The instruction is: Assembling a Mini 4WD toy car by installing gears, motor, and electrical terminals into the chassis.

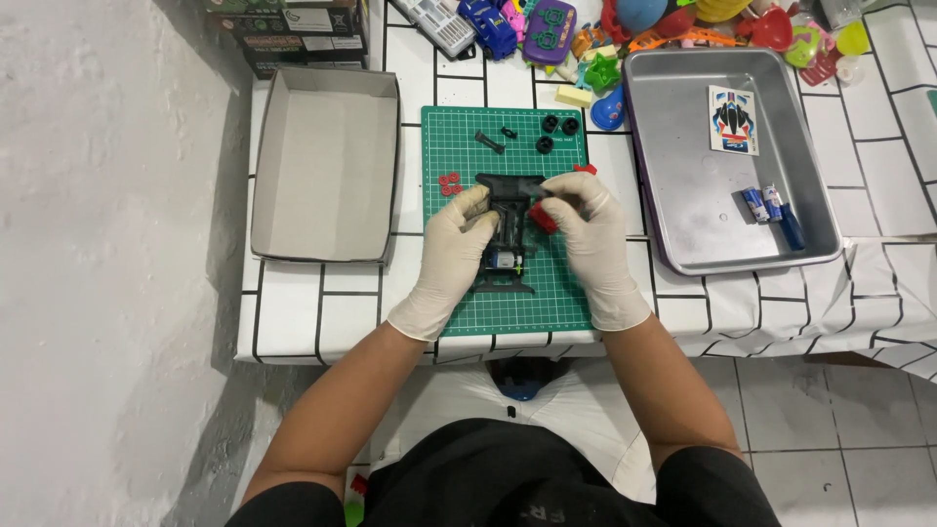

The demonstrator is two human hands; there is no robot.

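Observation:
A black toy car chassis (508,239) lies lengthwise on a green cutting mat (459,146). My left hand (451,256), in a white glove, steadies the chassis on its left side. My right hand (593,239), also gloved, pinches a red wheel (543,218) against the chassis's right side near the front. Two red wheels (449,183) rest on the mat's left edge, and another red piece (586,169) peeks out behind my right fingers. Small black tyres (556,132) and black parts (490,141) lie at the far end of the mat.
An empty grey cardboard box lid (327,161) sits left of the mat. A metal tray (683,210) on the right holds a sticker sheet (733,120), two batteries (761,203) and a blue tool. Colourful toys (586,29) crowd the table's far edge.

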